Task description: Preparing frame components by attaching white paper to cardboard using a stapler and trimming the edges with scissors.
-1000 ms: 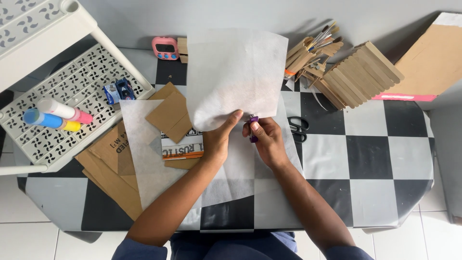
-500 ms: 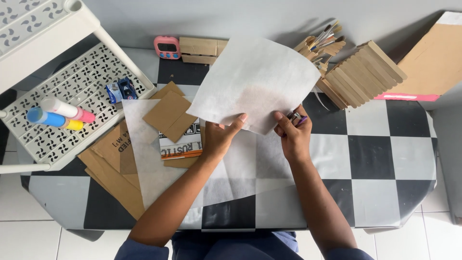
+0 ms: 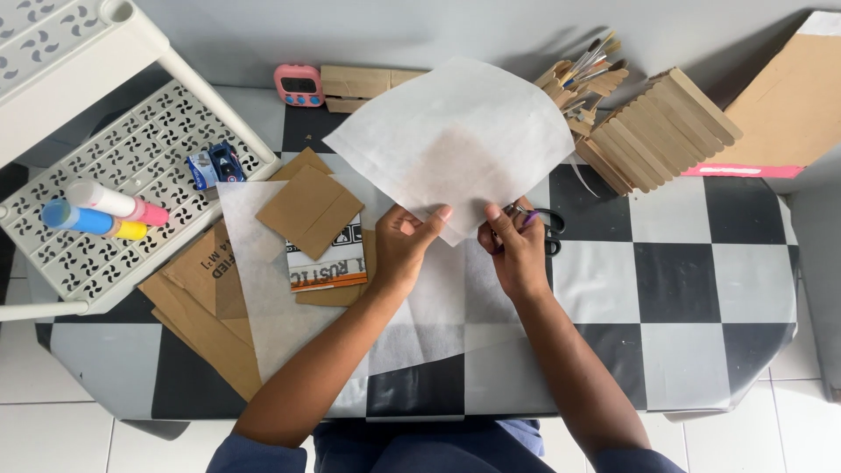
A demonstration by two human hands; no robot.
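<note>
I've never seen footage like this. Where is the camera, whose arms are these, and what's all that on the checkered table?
There is no machine here: a person wears a camera on the head, so you look down along their own two arms. The left hand pinches the lower edge of a thin white sheet and lifts it off the table. The right hand holds the same edge, with scissors partly hidden behind it; whether its grip is on them is hard to tell. A second white sheet lies flat below, over brown cardboard pieces. At the back stand a pink timer, a stack of wooden sticks and some brushes. To the left, a white rack holds glue sticks.
</note>
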